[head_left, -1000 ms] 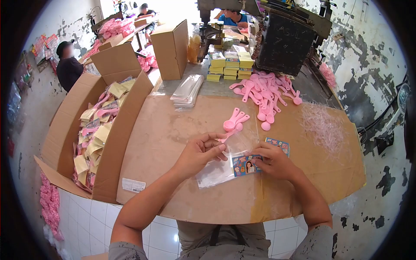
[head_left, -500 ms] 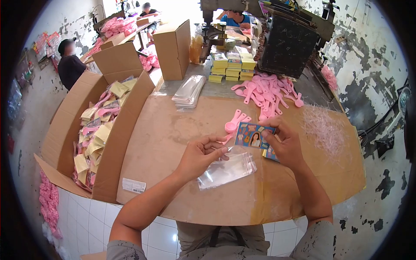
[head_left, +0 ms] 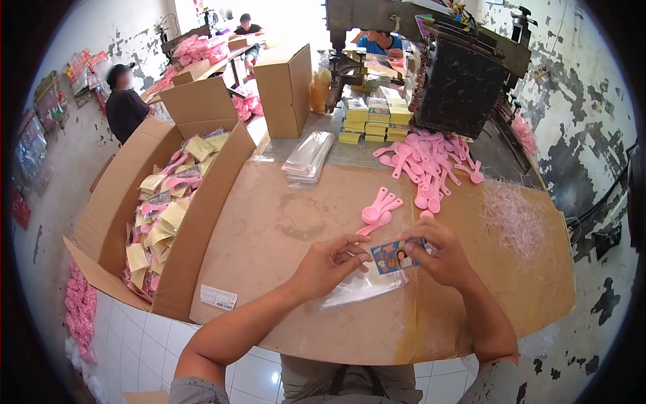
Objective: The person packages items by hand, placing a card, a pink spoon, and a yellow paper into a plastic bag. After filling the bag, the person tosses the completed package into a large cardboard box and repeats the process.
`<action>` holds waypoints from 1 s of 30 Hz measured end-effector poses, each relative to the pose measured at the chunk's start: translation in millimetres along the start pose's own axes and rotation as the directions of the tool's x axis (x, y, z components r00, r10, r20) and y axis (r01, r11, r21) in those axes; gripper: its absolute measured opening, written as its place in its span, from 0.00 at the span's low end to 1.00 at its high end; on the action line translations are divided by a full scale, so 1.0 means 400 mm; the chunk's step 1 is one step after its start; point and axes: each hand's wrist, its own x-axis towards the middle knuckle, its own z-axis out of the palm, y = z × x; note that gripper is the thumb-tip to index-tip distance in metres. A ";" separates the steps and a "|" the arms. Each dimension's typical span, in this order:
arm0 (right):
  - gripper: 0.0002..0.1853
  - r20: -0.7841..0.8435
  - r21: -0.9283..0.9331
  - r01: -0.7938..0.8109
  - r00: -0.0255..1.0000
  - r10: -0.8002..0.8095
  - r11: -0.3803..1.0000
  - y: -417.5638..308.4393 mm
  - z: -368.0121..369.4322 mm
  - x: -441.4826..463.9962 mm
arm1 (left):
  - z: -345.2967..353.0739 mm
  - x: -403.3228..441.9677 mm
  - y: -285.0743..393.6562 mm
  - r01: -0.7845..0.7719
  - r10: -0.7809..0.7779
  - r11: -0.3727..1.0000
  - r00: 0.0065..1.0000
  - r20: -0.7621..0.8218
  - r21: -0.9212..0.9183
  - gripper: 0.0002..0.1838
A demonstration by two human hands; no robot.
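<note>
Right hand (head_left: 443, 256): closed in a pinch, thumb in front, on the right end of a printed card (head_left: 389, 258); its forearm reaches in from the near right.
Printed card: one, raised over the near middle of the cardboard sheet (head_left: 269, 276), its right end covered by the thumb and fingers.
Left hand (head_left: 330, 264): fingers curled, thumb tip close to the card's left edge; whether it grips anything cannot be told. Its forearm slants in from the near left.
Clear bags (head_left: 360, 291): below the hands, partly covered, number hard to make out.
Small spoons (head_left: 378, 214): a pink cluster just beyond the hands, at least three, overlapping.
Spoon pile (head_left: 431, 165): farther right, too tangled to count.
Bag stack (head_left: 308, 158): one, far and left of the pile.
Card stacks (head_left: 377, 121): three columns, side by side, far.
Cartons: one open carton (head_left: 213, 215) at left, loaded with uncounted packets (head_left: 161, 232); one upright carton (head_left: 281, 94) beyond.
Machine (head_left: 457, 84): one, far, cut off at the top.
Co-workers (head_left: 126, 108): three, far, one partly hidden behind the machine.
</note>
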 end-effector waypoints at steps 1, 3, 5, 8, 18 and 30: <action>0.12 0.055 -0.032 0.026 0.998 -0.025 0.999 -0.005 -0.001 0.002 | -0.001 0.001 0.002 -0.019 0.018 0.999 1.000 0.011 0.051 0.21; 0.12 0.080 -0.019 0.055 0.995 -0.054 0.998 0.000 0.005 0.005 | 0.003 -0.005 0.005 -0.050 0.045 0.988 0.998 0.036 0.145 0.22; 0.13 0.050 0.040 -0.006 0.999 0.004 0.999 0.009 0.021 0.003 | 0.010 -0.011 0.024 -0.033 0.016 0.970 0.997 0.075 0.242 0.22; 0.15 -0.089 0.206 -0.138 0.983 0.159 0.969 0.009 0.061 -0.005 | 0.016 -0.012 0.031 -0.008 -0.017 0.973 0.994 0.109 0.230 0.22; 0.12 -0.024 0.068 -0.039 0.999 0.041 0.997 -0.002 0.095 -0.008 | 0.007 -0.003 0.003 -0.006 0.007 1.000 1.000 0.017 -0.005 0.23; 0.13 0.177 0.006 -0.085 0.981 0.083 0.996 0.037 0.025 0.030 | 0.007 -0.001 -0.001 0.064 -0.065 0.998 0.998 -0.026 -0.029 0.19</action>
